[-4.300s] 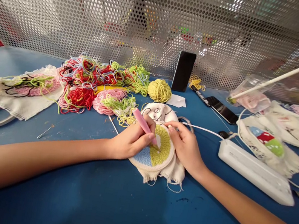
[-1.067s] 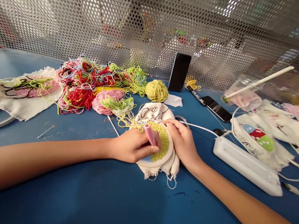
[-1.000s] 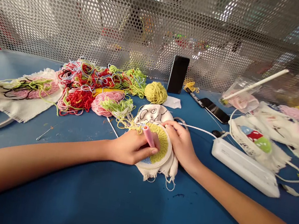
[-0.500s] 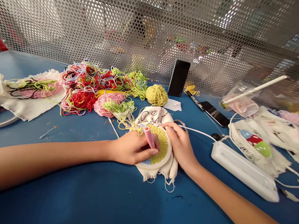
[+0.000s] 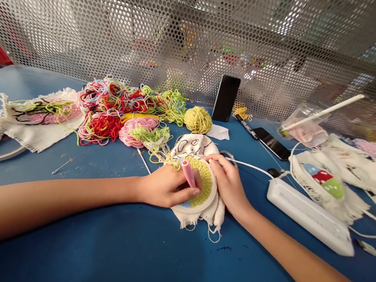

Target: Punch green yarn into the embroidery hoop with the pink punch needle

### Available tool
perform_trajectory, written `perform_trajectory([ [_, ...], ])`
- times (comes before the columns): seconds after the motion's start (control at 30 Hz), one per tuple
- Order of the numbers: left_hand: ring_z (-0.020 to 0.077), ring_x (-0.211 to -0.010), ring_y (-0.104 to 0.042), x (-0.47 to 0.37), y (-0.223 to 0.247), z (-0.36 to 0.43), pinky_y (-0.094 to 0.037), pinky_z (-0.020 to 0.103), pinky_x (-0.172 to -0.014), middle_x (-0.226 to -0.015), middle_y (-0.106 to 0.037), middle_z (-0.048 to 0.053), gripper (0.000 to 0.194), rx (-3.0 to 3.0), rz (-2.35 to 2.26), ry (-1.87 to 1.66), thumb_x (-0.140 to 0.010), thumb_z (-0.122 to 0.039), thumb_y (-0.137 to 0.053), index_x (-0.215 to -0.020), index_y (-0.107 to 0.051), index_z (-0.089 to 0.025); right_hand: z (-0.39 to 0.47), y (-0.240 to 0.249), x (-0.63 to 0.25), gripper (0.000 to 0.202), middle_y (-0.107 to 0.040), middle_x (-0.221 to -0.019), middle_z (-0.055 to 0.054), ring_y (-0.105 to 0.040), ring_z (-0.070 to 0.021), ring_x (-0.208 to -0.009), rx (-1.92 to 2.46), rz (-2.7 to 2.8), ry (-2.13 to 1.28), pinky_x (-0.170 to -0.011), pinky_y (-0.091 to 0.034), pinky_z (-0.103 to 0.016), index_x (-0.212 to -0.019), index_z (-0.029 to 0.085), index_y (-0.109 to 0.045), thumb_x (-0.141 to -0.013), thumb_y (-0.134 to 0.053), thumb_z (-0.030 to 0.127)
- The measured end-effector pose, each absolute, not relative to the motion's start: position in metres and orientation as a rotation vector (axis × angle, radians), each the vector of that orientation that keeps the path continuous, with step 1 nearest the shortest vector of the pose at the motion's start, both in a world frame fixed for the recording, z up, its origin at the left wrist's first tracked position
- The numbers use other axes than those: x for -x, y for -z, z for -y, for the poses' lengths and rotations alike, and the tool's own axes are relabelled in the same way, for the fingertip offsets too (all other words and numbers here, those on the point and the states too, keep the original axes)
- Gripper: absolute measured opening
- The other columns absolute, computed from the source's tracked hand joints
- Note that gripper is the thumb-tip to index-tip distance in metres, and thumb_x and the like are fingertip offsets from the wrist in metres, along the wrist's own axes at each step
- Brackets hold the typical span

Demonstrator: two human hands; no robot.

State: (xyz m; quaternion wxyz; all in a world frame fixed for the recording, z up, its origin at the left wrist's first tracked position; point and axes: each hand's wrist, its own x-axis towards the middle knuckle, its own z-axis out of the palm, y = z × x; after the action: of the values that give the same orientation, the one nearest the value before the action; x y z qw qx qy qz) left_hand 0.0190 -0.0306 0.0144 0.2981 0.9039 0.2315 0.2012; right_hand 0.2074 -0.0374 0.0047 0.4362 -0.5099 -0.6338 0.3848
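Note:
My left hand [image 5: 165, 187] is closed around the pink handle of a punch needle [image 5: 188, 174], which stands tilted over the embroidery hoop [image 5: 211, 202]. The needle's tip is hidden behind my fingers. Inside the hoop, yellow loops [image 5: 206, 182] fill much of the white cloth, with a small blue patch near the lower edge. My right hand [image 5: 231, 187] grips the hoop's right rim, its fingers on top. Fringed cloth [image 5: 194, 146] with black outlines sticks out beyond the hoop. Yellow yarn lies by the hoop's upper left side.
Tangled yarn [image 5: 119, 100] and a yellow yarn ball [image 5: 198, 119] lie behind the hoop. A phone [image 5: 226, 98] leans upright near the perforated metal screen [image 5: 145, 52]. To the right are a second phone [image 5: 271, 143], a white power strip [image 5: 308, 218] and embroidered cloths [image 5: 332, 184].
The camera view has shifted very slightly. Both hands, the punch needle and the hoop keep practically the same pose.

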Motion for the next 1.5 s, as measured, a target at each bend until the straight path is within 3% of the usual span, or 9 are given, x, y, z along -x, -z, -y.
perform_trajectory([
  [0.23, 0.0117, -0.069, -0.055, -0.020, -0.016, 0.031, -0.045, 0.021, -0.066, -0.079, -0.061, 0.005, 0.023, -2.424, -0.574, -0.595, -0.088, -0.029, -0.038, -0.085, -0.054, -0.014, 0.040, -0.006, -0.206, 0.024, -0.046, -0.058, 0.003, -0.037, -0.0104, -0.046, 1.292, 1.555, -1.032, -0.043, -0.027, -0.022, -0.095, 0.020, -0.056, -0.086, -0.044, 0.039],
  [0.53, 0.0113, -0.068, -0.055, -0.019, -0.016, 0.030, -0.044, 0.021, -0.065, -0.078, -0.060, 0.004, 0.022, -2.428, -0.557, -0.624, -0.088, -0.029, -0.039, -0.084, -0.054, -0.014, 0.041, -0.006, -0.205, 0.021, -0.048, -0.061, 0.002, -0.039, -0.0102, -0.049, 1.305, 1.561, -1.024, -0.044, -0.028, -0.022, -0.093, 0.020, -0.054, -0.086, -0.044, 0.037],
  [0.73, 0.0117, -0.073, -0.055, -0.020, -0.012, 0.030, -0.044, 0.023, -0.069, -0.084, -0.061, 0.005, 0.019, -2.428, -0.544, -0.742, -0.089, -0.025, -0.040, -0.086, -0.054, -0.013, 0.045, -0.007, -0.206, 0.024, -0.045, -0.061, 0.005, -0.039, -0.0106, -0.048, 1.254, 1.528, -0.909, -0.045, -0.030, -0.023, -0.109, 0.024, -0.037, -0.088, -0.043, 0.034],
  [0.83, 0.0123, -0.078, -0.056, -0.019, -0.010, 0.030, -0.045, 0.024, -0.072, -0.087, -0.061, 0.006, 0.015, -2.380, -0.539, -0.951, -0.089, -0.022, -0.041, -0.088, -0.053, -0.013, 0.047, -0.021, -0.206, 0.033, -0.053, -0.079, 0.001, -0.048, -0.0120, -0.060, 1.176, 1.633, -0.721, -0.056, -0.039, -0.026, -0.117, 0.024, -0.029, -0.088, -0.044, 0.028],
  [0.93, 0.0139, -0.083, -0.056, -0.018, -0.010, 0.028, -0.045, 0.027, -0.076, -0.087, -0.060, 0.007, 0.014, -2.350, -0.586, -1.139, -0.089, -0.020, -0.042, -0.092, -0.054, -0.014, 0.051, -0.037, -0.205, 0.035, -0.053, -0.110, -0.007, -0.054, -0.0165, -0.089, 1.158, 1.867, -0.484, -0.080, -0.043, -0.032, -0.120, 0.023, -0.032, -0.087, -0.044, 0.023],
  [1.1, 0.0136, -0.086, -0.056, -0.018, -0.013, 0.024, -0.045, 0.028, -0.080, -0.091, -0.061, 0.005, 0.014, -2.298, -0.636, -1.239, -0.090, -0.019, -0.043, -0.094, -0.056, -0.017, 0.055, -0.046, -0.205, 0.035, -0.045, -0.125, -0.012, -0.042, -0.0237, -0.118, 1.258, 2.115, -0.161, -0.096, -0.037, -0.039, -0.120, 0.020, -0.041, -0.086, -0.044, 0.023],
  [1.2, 0.0134, -0.087, -0.055, -0.018, -0.017, 0.023, -0.045, 0.028, -0.079, -0.091, -0.061, 0.004, 0.015, -2.258, -0.687, -1.250, -0.090, -0.021, -0.044, -0.094, -0.057, -0.018, 0.049, -0.049, -0.211, 0.018, -0.052, -0.106, -0.011, -0.050, -0.0246, -0.105, 1.350, 2.007, 0.038, -0.088, -0.040, -0.038, -0.098, 0.018, -0.055, -0.083, -0.049, 0.027],
  [1.3, 0.0133, -0.084, -0.056, -0.020, -0.021, 0.023, -0.047, 0.027, -0.074, -0.089, -0.060, 0.004, 0.016, -2.128, -0.759, -1.246, -0.090, -0.025, -0.044, -0.092, -0.058, -0.018, 0.043, -0.051, -0.217, 0.019, -0.057, -0.077, -0.004, -0.055, -0.0190, -0.076, 1.446, 1.956, -0.135, -0.071, -0.043, -0.033, -0.080, 0.020, -0.055, -0.085, -0.048, 0.037],
  [1.5, 0.0088, -0.067, -0.053, -0.024, -0.027, 0.033, -0.046, 0.020, -0.054, -0.087, -0.057, 0.003, 0.018, -1.949, -0.744, -1.239, -0.090, -0.028, -0.043, -0.097, -0.058, -0.019, 0.055, -0.054, -0.207, 0.027, -0.059, -0.073, 0.000, -0.053, -0.0125, -0.061, 1.395, 1.924, -0.549, -0.054, -0.040, -0.024, -0.090, 0.020, -0.054, -0.085, -0.047, 0.046],
])
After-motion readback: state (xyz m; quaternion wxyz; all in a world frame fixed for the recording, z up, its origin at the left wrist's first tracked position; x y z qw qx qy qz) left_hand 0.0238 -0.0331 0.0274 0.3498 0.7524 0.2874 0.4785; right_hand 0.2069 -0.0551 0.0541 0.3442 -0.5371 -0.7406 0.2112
